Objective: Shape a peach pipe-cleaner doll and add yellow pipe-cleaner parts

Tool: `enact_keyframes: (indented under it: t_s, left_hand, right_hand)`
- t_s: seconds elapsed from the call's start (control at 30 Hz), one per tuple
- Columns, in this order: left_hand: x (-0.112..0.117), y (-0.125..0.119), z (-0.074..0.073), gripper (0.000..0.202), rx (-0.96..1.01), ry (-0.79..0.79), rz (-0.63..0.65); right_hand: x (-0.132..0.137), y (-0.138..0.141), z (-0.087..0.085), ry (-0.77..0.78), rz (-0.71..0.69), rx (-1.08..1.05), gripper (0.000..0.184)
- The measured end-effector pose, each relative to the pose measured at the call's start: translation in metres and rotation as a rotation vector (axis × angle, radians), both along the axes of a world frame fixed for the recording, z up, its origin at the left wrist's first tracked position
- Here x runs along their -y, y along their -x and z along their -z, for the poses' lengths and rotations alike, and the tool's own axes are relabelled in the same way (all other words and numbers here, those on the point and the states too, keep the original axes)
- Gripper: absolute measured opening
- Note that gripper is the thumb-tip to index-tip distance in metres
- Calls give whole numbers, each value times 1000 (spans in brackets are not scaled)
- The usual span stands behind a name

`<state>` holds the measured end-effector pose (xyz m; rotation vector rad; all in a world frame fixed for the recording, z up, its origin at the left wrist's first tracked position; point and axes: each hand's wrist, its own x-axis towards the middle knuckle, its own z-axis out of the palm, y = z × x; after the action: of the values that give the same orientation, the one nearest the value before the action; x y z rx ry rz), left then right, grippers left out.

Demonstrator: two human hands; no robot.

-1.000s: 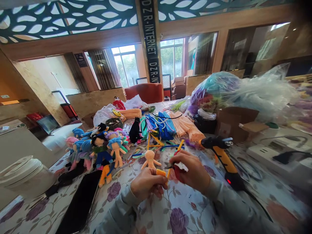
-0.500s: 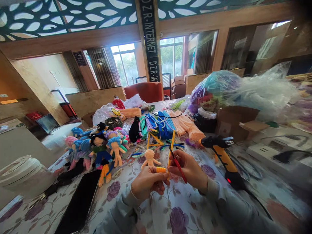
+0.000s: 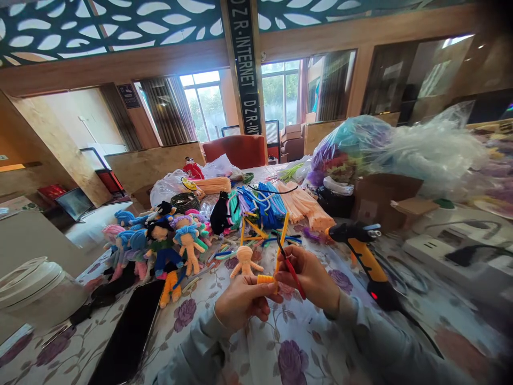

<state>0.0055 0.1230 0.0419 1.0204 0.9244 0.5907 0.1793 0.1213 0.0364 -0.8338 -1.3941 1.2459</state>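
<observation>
My left hand (image 3: 245,302) is closed, pinching a short ribbed yellow pipe-cleaner piece (image 3: 264,279) between thumb and fingers. Beside it, my right hand (image 3: 306,278) grips red-handled scissors (image 3: 294,275), their dark tips pointing up and away. A long yellow pipe cleaner (image 3: 282,240) also rises from the right-hand fingers, its lower end meeting the yellow piece. The fingers of both hands nearly touch. Just beyond the left hand, a peach pipe-cleaner doll (image 3: 244,261) with a round head and outstretched arms lies on the flowered tablecloth (image 3: 256,353).
Finished dolls (image 3: 160,235) crowd the left, near a black phone (image 3: 126,331) and a white lidded container (image 3: 40,289). Blue pipe cleaners (image 3: 262,206) and peach bundles (image 3: 308,208) lie ahead. A yellow-and-black glue gun (image 3: 364,256) with a cord stands right, before a power strip (image 3: 436,251).
The view has shifted very slightly. Both hands keep the same hold, with the yellow piece and the scissors almost unmoved.
</observation>
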Motion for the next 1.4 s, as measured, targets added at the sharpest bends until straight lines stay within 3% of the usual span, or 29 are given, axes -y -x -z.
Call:
enact_keyframes:
  t_s: [0.53,0.7,0.83,1.0,1.13,1.4]
  left_hand:
    - [0,-2,2,24,-75,-54,-37]
    - [-3,6,-2,21,-102,-104,-94]
    - [-5,13,-6,23,-99,-141,-159]
    - [-2,12,-11,20,-157,-174,-149]
    - [0,7,-10,18,-219,-209,-89]
    - [2,3,-10,16,-297,-223,-49]
  right_hand:
    - [-1,0,3,-14,1,77,35]
    - [0,-14,-13,54,-26,145,47]
    - [6,-30,-29,163,-204,321,52]
    - [10,-35,-24,287,-423,551,41]
    - [10,-31,-22,293,-435,643,35]
    - [11,-30,-22,311,-424,619,31]
